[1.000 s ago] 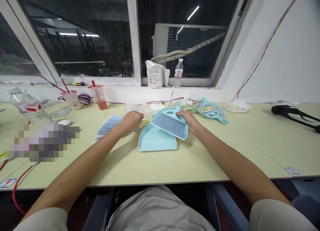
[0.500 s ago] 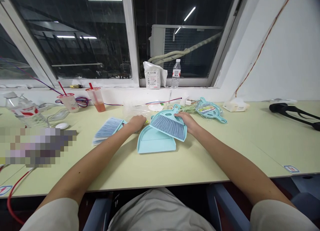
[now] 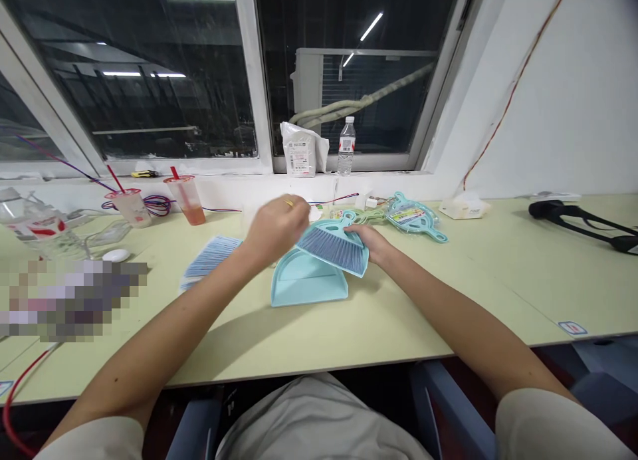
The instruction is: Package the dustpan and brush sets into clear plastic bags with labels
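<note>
My right hand [image 3: 371, 244] grips a light blue dustpan with a grey-bristled brush [image 3: 333, 248] nested in it, tilted, its handle pointing away from me. Partly under it, a second light blue dustpan [image 3: 309, 288] lies on the table. My left hand [image 3: 280, 227] is raised above the table, left of the held set, its fingers curled together. A small yellow bit shows at these fingers; motion blur hides what it is. Beyond my left forearm lies another brush with blue-grey bristles [image 3: 209, 257], its handle end hidden by the arm.
A wrapped light blue brush set [image 3: 416, 217] lies at the back. Two drink cups with red straws, one a pinkish cup [image 3: 185, 201], stand back left near a large bottle [image 3: 44, 227]. A water bottle [image 3: 346, 146] and white package [image 3: 300, 151] stand on the sill. A black strap-like object [image 3: 583, 227] lies right.
My left hand has risen from the table and moved slightly right, toward the held brush set. My right hand keeps its hold on the set. The view has shifted slightly.
</note>
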A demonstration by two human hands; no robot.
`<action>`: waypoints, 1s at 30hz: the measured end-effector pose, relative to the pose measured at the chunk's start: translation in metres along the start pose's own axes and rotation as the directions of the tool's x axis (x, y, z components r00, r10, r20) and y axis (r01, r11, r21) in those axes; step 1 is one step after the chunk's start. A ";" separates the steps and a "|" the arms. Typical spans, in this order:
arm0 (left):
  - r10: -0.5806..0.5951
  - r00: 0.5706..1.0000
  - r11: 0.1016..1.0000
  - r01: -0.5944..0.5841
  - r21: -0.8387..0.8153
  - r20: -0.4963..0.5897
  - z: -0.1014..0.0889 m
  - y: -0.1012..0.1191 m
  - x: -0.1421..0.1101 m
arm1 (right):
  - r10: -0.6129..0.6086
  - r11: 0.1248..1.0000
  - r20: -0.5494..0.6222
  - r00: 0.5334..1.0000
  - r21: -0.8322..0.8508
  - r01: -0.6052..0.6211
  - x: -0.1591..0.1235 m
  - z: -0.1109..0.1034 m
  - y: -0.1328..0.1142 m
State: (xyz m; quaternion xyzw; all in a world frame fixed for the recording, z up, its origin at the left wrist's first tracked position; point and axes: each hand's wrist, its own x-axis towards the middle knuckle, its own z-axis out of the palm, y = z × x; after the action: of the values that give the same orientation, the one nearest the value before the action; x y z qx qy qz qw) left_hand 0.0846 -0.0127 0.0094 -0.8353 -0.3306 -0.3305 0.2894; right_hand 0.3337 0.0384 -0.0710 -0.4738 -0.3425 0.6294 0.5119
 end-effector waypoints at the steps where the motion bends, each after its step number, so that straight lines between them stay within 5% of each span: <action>1: 0.144 0.989 0.990 -0.144 0.000 0.026 -0.001 0.013 -0.002 | -0.013 1.000 0.004 1.000 0.014 0.013 -0.002 0.003 0.001; 3: 0.360 0.926 0.933 -0.361 -0.013 0.112 0.004 0.034 -0.009 | -0.033 0.999 0.011 0.999 0.035 0.033 -0.006 0.008 0.001; 5: 0.422 0.889 0.905 -0.426 -0.017 0.176 0.014 0.045 -0.016 | -0.044 0.998 0.014 0.999 0.045 0.043 -0.010 0.012 0.001; 11: 0.413 0.873 0.908 -0.417 -0.040 0.259 0.030 0.045 -0.026 | -0.102 0.994 -0.010 0.995 0.046 0.102 -0.016 0.017 0.003; 30: 0.340 0.892 0.940 -0.323 -0.106 0.296 0.018 0.049 -0.026 | -0.106 0.994 -0.004 0.994 0.015 0.106 -0.017 0.017 0.005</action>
State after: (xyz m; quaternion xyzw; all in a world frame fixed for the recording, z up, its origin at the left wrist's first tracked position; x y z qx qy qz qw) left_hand 0.1131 -0.0399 -0.0339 -0.9284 -0.2153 -0.1498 0.2633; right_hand 0.3161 0.0214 -0.0657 -0.4520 -0.3617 0.6030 0.5489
